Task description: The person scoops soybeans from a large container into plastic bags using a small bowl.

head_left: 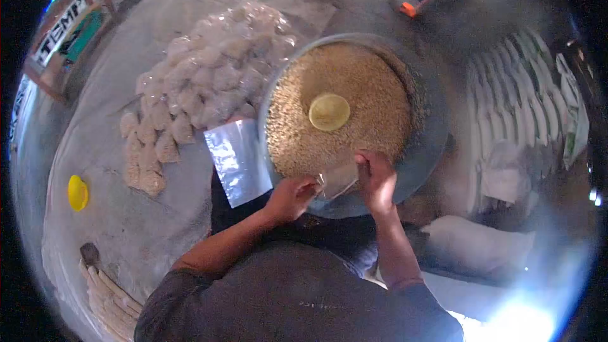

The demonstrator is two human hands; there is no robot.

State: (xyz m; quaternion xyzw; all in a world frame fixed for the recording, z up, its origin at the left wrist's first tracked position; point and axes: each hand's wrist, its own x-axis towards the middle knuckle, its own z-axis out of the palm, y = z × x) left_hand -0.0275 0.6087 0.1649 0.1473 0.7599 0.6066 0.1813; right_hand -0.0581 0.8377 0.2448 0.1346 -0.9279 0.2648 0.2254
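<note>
Between my two hands a small clear plastic bag (338, 178) is stretched over the near rim of a large round tub (434, 145). My left hand (292, 198) pinches the bag's left end. At its right end, my right hand (378, 180) grips it with fingers closed. Tan, grain-like beans (304, 145) fill much of the tub. A yellowish bowl (329, 112) rests on top of them. Just left of the tub, near my left hand, lies a shiny stack of flat plastic bags (235, 161). Whether the held bag contains anything is hard to tell.
A big heap of filled clear bags (215, 69) lies on a grey sheet (107, 126) to the left. A yellow cup or bowl (78, 193) sits farther left. Rows of long pale packages (516, 95) are at the right, with a whitish sack (475, 240) nearer me.
</note>
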